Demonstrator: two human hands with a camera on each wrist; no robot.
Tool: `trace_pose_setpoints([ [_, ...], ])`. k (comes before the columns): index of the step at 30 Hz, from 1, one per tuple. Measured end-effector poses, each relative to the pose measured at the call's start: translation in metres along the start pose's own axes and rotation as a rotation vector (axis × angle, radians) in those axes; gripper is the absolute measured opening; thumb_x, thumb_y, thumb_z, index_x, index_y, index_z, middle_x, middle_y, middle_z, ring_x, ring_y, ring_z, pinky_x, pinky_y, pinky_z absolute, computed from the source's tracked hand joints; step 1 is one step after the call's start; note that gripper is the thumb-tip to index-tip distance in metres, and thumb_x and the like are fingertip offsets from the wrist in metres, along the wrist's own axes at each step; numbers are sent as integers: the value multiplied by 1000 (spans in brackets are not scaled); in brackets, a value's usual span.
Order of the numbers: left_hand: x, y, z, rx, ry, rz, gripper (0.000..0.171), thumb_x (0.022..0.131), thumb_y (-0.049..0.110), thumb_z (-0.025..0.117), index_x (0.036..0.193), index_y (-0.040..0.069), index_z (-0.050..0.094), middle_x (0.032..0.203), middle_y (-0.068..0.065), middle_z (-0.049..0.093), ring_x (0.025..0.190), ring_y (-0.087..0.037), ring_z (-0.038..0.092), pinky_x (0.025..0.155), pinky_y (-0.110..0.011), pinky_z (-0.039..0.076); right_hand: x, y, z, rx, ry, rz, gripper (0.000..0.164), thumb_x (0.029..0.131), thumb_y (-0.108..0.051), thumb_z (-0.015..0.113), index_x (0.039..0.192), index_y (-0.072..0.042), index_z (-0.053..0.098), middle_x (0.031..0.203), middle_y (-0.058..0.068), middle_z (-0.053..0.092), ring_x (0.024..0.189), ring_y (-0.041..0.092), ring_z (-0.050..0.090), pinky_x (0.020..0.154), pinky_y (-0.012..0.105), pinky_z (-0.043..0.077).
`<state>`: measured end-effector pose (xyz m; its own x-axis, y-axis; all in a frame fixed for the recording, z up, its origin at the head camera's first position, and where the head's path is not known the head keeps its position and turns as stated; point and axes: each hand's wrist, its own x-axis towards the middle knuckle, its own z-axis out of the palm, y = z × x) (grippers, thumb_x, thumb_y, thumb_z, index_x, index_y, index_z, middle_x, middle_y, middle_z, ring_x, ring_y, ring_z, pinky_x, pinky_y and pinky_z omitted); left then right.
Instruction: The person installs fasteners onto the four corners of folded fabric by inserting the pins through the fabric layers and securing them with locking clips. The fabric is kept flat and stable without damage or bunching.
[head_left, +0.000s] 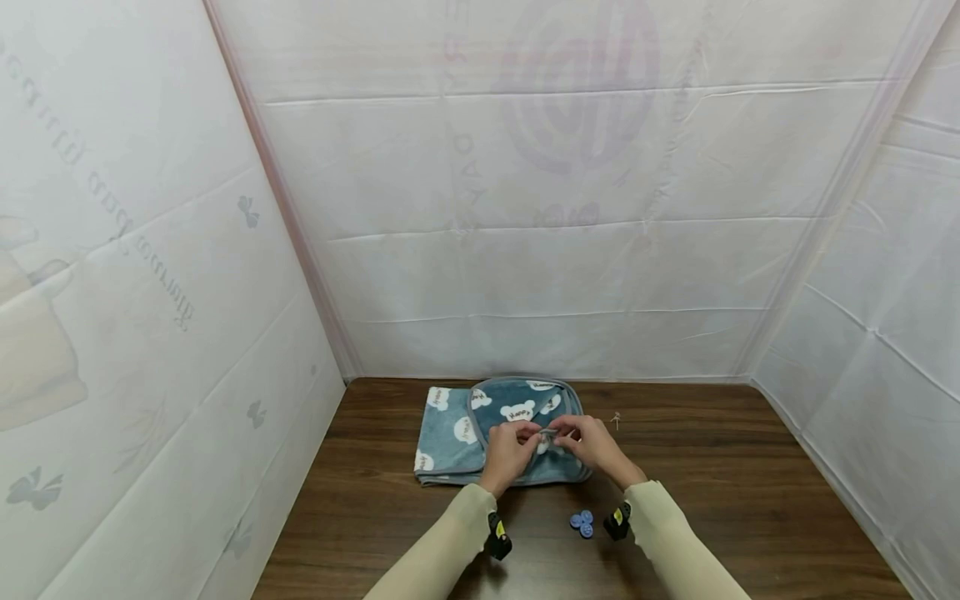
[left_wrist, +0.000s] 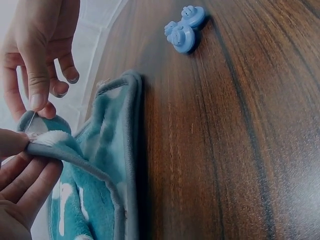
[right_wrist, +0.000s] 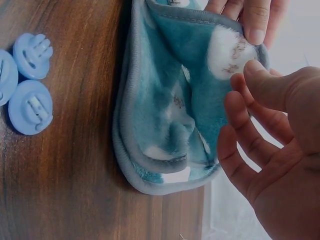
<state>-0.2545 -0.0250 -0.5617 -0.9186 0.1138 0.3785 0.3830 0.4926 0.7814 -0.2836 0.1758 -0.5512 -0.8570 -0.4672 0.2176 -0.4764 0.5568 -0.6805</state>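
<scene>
A folded teal blanket [head_left: 457, 425] with white bear-head patches and grey piping lies on the table. My left hand [head_left: 510, 454] pinches its raised grey edge [left_wrist: 82, 165] between thumb and fingers, with a white patch facing up there. Just across the edge, my right hand [head_left: 596, 446] holds a thin pin [left_wrist: 31, 121] between thumb and forefinger, its lower end at the cloth. The other right fingers [right_wrist: 240, 150] are loosely bent beside the blanket.
Several round light-blue plastic clips [head_left: 582, 522] sit close together on the wooden table [head_left: 712, 467], between the forearms. Thin pin-like pieces [head_left: 617, 420] lie right of the blanket. White cloth walls [head_left: 525, 275] stand at the back and both sides.
</scene>
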Motion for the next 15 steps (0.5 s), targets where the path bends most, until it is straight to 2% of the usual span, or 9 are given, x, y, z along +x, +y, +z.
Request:
trace_pose_setpoints([
  [7,-2,2,-1,-2,-1,22,8,94,8,75,101,7,80,87,-2,77,75,-6,71,67,-23,57,0,-1,0,3,-8,-10,17,93,-6,75,110,-11,76,91,-1,73,74,13,66,65,26,54],
  [15,-2,1,-1,-17,-18,25,8,95,9,74,100,8,80,87,-2,77,75,-5,71,67,-21,57,0,-2,2,-8,23,-29,14,92,-7,76,105,-13,76,91,1,73,74,18,67,64,26,54],
])
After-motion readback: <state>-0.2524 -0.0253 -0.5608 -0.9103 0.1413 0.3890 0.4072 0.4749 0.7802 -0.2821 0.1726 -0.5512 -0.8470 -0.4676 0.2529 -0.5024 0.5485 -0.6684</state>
